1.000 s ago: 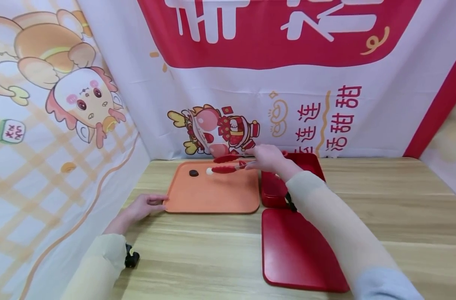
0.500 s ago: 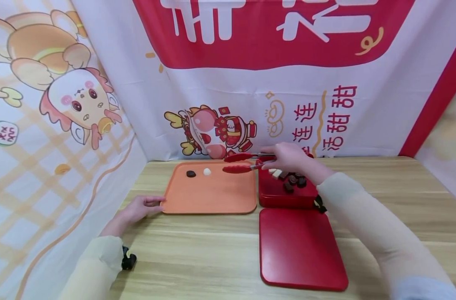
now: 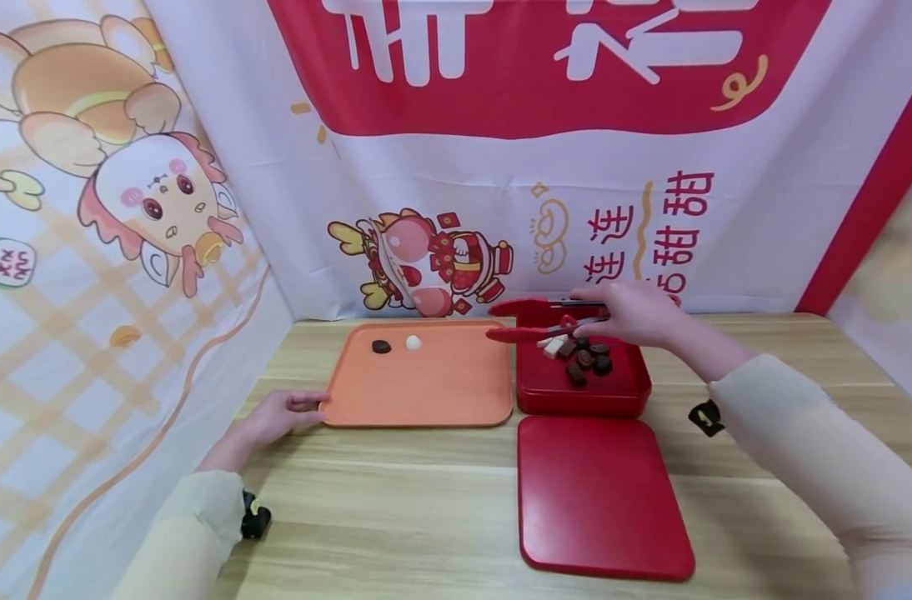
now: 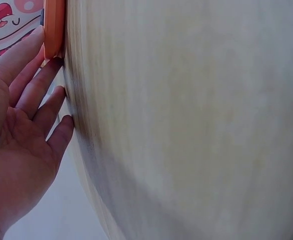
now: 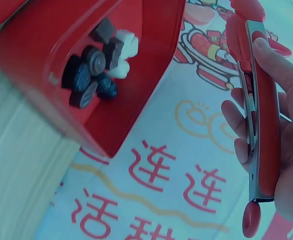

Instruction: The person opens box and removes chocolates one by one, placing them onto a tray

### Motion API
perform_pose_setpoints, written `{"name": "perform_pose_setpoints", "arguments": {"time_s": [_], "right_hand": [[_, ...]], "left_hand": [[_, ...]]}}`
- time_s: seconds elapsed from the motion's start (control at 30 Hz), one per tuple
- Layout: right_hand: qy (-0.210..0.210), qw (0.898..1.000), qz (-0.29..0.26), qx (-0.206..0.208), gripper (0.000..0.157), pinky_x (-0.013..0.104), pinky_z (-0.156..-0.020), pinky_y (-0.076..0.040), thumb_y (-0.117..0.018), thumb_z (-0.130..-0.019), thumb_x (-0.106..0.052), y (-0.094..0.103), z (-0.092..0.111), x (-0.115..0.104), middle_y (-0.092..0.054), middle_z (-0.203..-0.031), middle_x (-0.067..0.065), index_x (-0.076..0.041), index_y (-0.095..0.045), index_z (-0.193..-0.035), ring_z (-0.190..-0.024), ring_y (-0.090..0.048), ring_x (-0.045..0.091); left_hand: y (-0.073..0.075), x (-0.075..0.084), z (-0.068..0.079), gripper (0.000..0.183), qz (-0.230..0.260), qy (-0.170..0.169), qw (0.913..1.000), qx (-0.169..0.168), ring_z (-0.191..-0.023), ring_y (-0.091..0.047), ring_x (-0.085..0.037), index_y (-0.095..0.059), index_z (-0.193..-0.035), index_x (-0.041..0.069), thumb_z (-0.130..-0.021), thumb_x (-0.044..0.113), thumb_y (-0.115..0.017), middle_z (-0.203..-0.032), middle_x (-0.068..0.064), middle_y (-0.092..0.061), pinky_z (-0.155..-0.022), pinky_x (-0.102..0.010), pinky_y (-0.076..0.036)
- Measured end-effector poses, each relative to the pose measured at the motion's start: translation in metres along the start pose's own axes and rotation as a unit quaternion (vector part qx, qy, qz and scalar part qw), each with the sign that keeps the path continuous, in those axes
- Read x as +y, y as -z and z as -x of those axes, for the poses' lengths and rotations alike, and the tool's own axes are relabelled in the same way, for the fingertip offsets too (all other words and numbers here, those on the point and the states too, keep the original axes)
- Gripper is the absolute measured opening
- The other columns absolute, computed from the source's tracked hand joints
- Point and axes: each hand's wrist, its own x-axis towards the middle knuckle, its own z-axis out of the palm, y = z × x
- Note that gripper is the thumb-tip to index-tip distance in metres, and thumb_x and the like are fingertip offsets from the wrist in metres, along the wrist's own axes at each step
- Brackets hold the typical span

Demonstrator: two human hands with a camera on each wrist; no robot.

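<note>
My right hand (image 3: 632,312) grips a pair of tongs (image 5: 264,120) with red tips and metal arms. In the head view the tongs' red ends are spread apart, with nothing between them, over the left side of a red box (image 3: 583,404). Inside the box lie several dark chocolates (image 3: 584,359) and a few white pieces (image 3: 552,347). My left hand (image 3: 279,417) touches the near left corner of an orange tray (image 3: 418,387), thumb at the rim and fingers extended. On the tray's far left lie a dark chocolate (image 3: 381,347) and a round white piece (image 3: 413,342).
A flat red lid (image 3: 602,500) lies on the wooden table (image 3: 373,517) in front of the box. A printed cloth (image 3: 291,192) hangs close behind the tray and box, and another covers the left side.
My right hand has carried the tongs rightward from the white piece on the tray to above the box, uncovering the box's chocolates. My left hand has stayed at the tray corner.
</note>
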Motion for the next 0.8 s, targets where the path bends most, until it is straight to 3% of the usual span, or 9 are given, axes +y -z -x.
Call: {"name": "perform_pose_setpoints", "arguments": {"time_s": [0.1, 0.23, 0.33, 0.53, 0.8], "right_hand": [[-0.003, 1.000, -0.012, 0.004, 0.062, 0.042, -0.074, -0.055, -0.077, -0.084, -0.037, 0.006, 0.011, 0.005, -0.067, -0.116, 0.014, -0.006, -0.059, -0.135, -0.094, -0.066, 0.027], [-0.025, 1.000, -0.010, -0.009, 0.065, 0.033, -0.059, -0.050, -0.078, -0.082, -0.037, 0.010, 0.025, 0.011, -0.071, -0.103, 0.011, -0.005, -0.058, -0.136, -0.075, -0.062, 0.019], [-0.033, 0.999, 0.019, -0.019, 0.069, 0.035, -0.061, -0.051, -0.077, -0.082, -0.042, 0.009, 0.034, 0.015, -0.069, -0.110, 0.014, -0.006, -0.057, -0.137, -0.082, -0.063, 0.020], [-0.020, 0.999, 0.043, -0.013, 0.067, 0.048, -0.079, -0.054, -0.079, -0.080, -0.041, 0.006, 0.056, 0.024, -0.065, -0.120, 0.017, -0.005, -0.060, -0.134, -0.101, -0.064, 0.030], [0.004, 0.997, 0.077, 0.001, 0.065, 0.048, -0.074, -0.056, -0.083, -0.075, -0.040, 0.009, 0.080, 0.034, -0.067, -0.116, 0.016, -0.005, -0.065, -0.127, -0.100, -0.065, 0.033]], "left_hand": [[0.000, -0.001, -0.001, 0.046, 0.002, 0.001, 1.0000, 0.001, -0.129, -0.045, -0.037, -0.061, -0.130, 0.001, -0.092, 0.024, -0.070, -0.132, -0.022, -0.056, -0.105, -0.051, -0.036], [0.000, -0.003, -0.002, 0.046, 0.001, 0.000, 1.0000, 0.002, -0.129, -0.045, -0.038, -0.062, -0.130, 0.001, -0.092, 0.024, -0.070, -0.133, -0.022, -0.056, -0.105, -0.051, -0.036], [0.000, -0.002, -0.001, 0.045, -0.001, -0.003, 1.0000, 0.002, -0.129, -0.044, -0.038, -0.061, -0.130, 0.000, -0.092, 0.023, -0.070, -0.133, -0.022, -0.056, -0.105, -0.051, -0.036], [0.000, -0.001, 0.001, 0.045, -0.004, -0.003, 1.0000, -0.002, -0.129, -0.045, -0.038, -0.061, -0.130, 0.000, -0.092, 0.023, -0.069, -0.133, -0.023, -0.055, -0.104, -0.050, -0.038], [0.000, -0.002, 0.000, 0.046, 0.002, -0.008, 1.0000, -0.003, -0.129, -0.044, -0.038, -0.060, -0.131, 0.000, -0.092, 0.023, -0.069, -0.133, -0.022, -0.056, -0.103, -0.050, -0.038]]}}
